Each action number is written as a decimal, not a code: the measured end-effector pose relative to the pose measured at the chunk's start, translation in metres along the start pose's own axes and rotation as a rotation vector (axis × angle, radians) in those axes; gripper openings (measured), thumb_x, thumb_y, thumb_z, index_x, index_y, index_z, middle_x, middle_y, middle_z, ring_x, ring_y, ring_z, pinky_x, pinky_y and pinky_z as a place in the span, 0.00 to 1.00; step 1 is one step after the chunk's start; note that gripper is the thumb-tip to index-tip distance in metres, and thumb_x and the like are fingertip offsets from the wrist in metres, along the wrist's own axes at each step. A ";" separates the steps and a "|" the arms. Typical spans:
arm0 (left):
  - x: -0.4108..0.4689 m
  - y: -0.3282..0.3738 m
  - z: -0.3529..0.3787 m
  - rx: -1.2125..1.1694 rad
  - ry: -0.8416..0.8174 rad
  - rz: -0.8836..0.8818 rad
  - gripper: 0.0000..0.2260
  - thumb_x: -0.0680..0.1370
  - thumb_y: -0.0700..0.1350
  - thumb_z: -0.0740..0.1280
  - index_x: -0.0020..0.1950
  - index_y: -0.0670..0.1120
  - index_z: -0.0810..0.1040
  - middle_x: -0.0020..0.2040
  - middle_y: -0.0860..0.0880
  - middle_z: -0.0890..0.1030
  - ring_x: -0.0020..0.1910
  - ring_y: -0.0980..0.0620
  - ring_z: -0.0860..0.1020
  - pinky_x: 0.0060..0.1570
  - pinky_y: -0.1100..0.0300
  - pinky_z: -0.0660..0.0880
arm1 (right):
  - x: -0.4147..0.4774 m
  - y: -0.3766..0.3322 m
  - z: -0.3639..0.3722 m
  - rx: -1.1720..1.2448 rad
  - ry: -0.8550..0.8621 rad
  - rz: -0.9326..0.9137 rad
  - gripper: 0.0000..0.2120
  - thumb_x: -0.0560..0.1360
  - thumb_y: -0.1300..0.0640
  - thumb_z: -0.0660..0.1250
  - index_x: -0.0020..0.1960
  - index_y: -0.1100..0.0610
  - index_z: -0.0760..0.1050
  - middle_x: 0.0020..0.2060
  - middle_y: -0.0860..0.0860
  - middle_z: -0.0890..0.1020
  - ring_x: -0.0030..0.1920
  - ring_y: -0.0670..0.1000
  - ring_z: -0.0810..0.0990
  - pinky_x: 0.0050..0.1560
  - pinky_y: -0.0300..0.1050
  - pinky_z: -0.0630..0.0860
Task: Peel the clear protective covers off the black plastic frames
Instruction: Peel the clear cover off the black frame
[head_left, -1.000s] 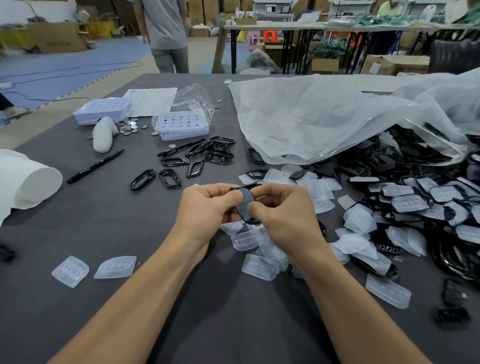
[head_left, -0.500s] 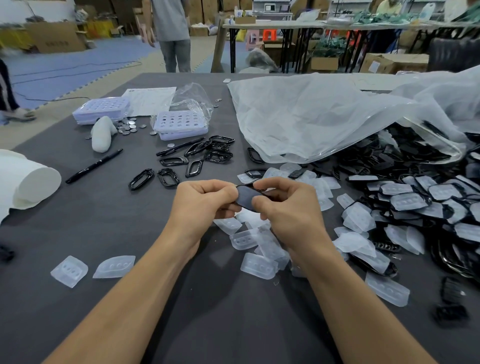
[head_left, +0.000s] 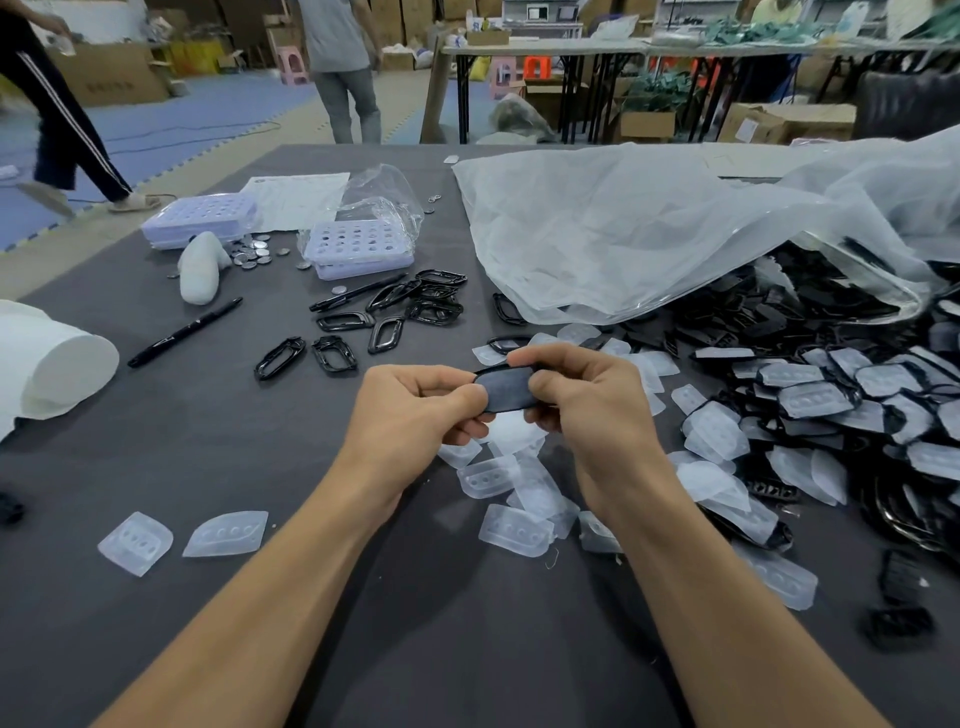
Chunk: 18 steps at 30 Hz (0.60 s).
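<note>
While left hand (head_left: 415, 410) and right hand (head_left: 587, 410) pinch opposite ends of the small black plastic frame (head_left: 506, 389), it looks light, stiff; the cover probably lifts best from an edge.

Dark grey table (head_left: 156, 467): clear covers (head_left: 514, 530), black frames (head_left: 332, 353), pen (head_left: 184, 332), plastic bag (head_left: 649, 234).

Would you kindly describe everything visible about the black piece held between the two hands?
The black piece is a flat, elongated, matte dark part that looks like plastic. It is held roughly level above the grey table, long axis running left to right. The left hand pinches its left end, the right hand its right end; both hide its ends. Whether a clear cover remains on it cannot be told.
</note>
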<state>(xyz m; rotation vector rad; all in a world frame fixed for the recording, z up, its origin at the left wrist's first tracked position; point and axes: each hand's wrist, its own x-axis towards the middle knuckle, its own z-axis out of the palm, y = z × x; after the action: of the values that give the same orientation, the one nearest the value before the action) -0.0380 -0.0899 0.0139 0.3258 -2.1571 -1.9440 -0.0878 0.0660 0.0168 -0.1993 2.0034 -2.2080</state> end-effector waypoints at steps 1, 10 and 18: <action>0.000 -0.001 0.000 0.002 0.002 -0.005 0.09 0.76 0.34 0.73 0.39 0.45 0.89 0.36 0.41 0.86 0.31 0.52 0.82 0.33 0.63 0.78 | -0.001 -0.001 0.000 0.003 -0.004 0.001 0.16 0.74 0.71 0.66 0.41 0.54 0.87 0.33 0.49 0.84 0.30 0.47 0.75 0.32 0.36 0.73; 0.001 -0.007 0.002 0.037 0.027 -0.024 0.08 0.74 0.37 0.74 0.38 0.47 0.89 0.35 0.43 0.86 0.32 0.52 0.82 0.33 0.63 0.78 | -0.005 0.000 0.002 -0.156 -0.055 -0.067 0.16 0.71 0.74 0.69 0.52 0.56 0.84 0.29 0.48 0.82 0.30 0.46 0.77 0.35 0.38 0.74; -0.001 -0.006 0.003 0.038 0.029 0.010 0.08 0.75 0.36 0.75 0.37 0.46 0.88 0.33 0.42 0.85 0.29 0.50 0.82 0.30 0.62 0.77 | -0.004 -0.001 -0.002 -0.047 -0.097 0.020 0.13 0.74 0.73 0.69 0.50 0.59 0.85 0.33 0.53 0.84 0.31 0.51 0.79 0.34 0.39 0.77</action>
<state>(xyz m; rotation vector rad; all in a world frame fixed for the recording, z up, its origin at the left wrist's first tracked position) -0.0384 -0.0873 0.0078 0.3470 -2.1759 -1.8827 -0.0847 0.0684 0.0180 -0.2849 1.9978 -2.0991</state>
